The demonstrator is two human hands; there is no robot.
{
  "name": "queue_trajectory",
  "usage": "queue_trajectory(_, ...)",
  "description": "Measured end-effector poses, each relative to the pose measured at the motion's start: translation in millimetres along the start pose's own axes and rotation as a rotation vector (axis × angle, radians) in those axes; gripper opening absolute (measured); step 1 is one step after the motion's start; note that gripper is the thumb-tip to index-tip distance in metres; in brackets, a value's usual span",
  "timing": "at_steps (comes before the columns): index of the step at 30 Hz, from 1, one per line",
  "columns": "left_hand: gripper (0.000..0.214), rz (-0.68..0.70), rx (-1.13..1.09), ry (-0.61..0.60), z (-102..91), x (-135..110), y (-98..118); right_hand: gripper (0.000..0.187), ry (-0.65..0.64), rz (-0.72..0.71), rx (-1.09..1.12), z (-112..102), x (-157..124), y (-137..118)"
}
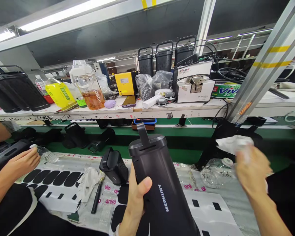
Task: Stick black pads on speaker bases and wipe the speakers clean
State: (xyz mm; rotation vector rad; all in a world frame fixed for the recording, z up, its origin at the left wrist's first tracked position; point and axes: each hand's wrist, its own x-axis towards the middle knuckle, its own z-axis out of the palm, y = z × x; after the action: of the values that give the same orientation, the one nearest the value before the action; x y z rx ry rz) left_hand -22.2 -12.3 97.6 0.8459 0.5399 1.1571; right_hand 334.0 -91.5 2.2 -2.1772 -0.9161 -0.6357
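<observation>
My left hand (pixel 135 200) is wrapped round a black portable speaker (pixel 162 183) marked MERKURY, held tilted with its strap handle at the top. To the right, my right hand (pixel 253 170), smeared by motion, grips a white cloth (pixel 232 143). Just left of that hand, a clear plastic bottle (pixel 215 172) lies on the bench. A smaller black speaker (pixel 114 167) stands to the left of the held one. Near it are a brush with a black handle (pixel 97 196) and a crumpled white rag (pixel 88 183).
At the left, a co-worker's hand (pixel 22 164) holds another black speaker (pixel 7 154). Sheets with black stickers (pixel 56 178) cover parts of the bench. Behind runs a green conveyor (pixel 182 142) carrying black units, below a cluttered shelf (pixel 127 113). A metal post (pixel 258 70) rises at the right.
</observation>
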Motion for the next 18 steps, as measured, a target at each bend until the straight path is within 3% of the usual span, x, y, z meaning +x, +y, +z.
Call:
queue_trajectory(4, 0.079, 0.005, 0.011, 0.013, -0.5, 0, 1, 0.064, -0.17, -0.143, -0.029, 46, -10, 4)
queue_trajectory(8, 0.078, -0.007, -0.001, 0.061, -1.8, -3, 1, 0.06, -0.101, -0.24, -0.027, 54, -25, 25)
queue_trajectory(11, 0.077, -0.003, -0.027, 0.072, -2.5, -4, -1, 0.059, -0.019, -0.134, -0.051, 46, -29, 33)
queue_trajectory(14, 0.075, -0.052, -0.036, 0.108, -4.4, -4, -3, 0.065, -0.166, -0.062, -0.039, 39, -30, 29)
queue_trajectory(16, 0.073, -0.105, -0.055, 0.134, -6.4, -4, -5, 0.071, -0.217, 0.09, -0.017, 34, -29, 27)
queue_trajectory(18, 0.07, -0.157, -0.091, 0.164, -9.0, -4, -7, 0.08, -0.164, 0.298, -0.014, 26, -24, 30)
